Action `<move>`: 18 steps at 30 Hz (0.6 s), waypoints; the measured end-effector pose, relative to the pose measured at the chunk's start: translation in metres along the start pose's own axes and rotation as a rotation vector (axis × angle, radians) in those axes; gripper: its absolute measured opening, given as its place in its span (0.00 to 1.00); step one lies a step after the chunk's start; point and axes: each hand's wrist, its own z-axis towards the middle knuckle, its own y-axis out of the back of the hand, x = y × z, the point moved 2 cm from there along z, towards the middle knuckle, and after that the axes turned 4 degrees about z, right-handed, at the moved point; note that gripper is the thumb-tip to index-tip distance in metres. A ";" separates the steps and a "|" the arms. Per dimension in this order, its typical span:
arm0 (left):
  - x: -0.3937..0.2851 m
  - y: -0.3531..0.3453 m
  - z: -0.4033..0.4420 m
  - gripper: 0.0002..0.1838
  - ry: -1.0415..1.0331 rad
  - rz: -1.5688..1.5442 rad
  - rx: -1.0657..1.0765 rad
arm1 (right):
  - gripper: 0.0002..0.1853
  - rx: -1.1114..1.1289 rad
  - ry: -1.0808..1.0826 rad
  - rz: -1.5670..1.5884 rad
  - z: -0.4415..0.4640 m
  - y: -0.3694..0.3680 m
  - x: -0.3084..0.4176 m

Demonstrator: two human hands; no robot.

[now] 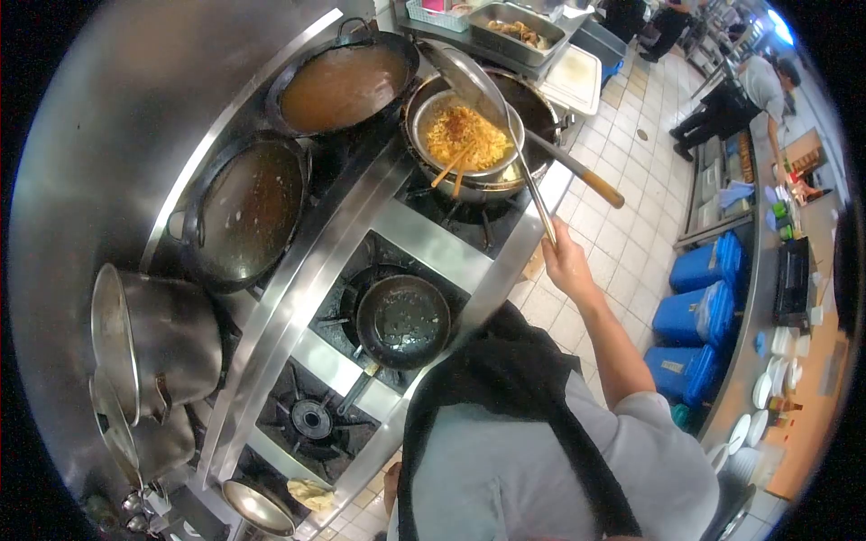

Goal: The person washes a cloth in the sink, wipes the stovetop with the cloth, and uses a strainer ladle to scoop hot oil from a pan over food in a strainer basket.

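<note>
My right hand [566,261] is closed round the end of a long metal handle. The handle runs up to the wide, round head of a strainer [465,81], tilted over the rim of a metal bowl [418,126]; I cannot tell if its face is mesh. Inside the bowl lies yellow-orange food [465,131] with dark red-brown seasoning on top. A pair of wooden chopsticks [451,171] leans out over the near rim. The bowl rests on a larger pan on the stove, and a wooden handle [591,180] juts out to the right. My left hand is not visible.
A small black frying pan [403,322] sits on the middle burner, beside a bare burner [312,419]. Two dark woks [347,86] [248,212] hold liquid behind. A tall stockpot [171,334] stands left. Blue bins [695,311] and a person [744,99] are across the aisle.
</note>
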 end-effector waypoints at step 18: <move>-0.012 0.008 0.004 0.17 -0.480 0.480 -0.084 | 0.19 0.075 -0.337 0.370 0.002 0.003 0.013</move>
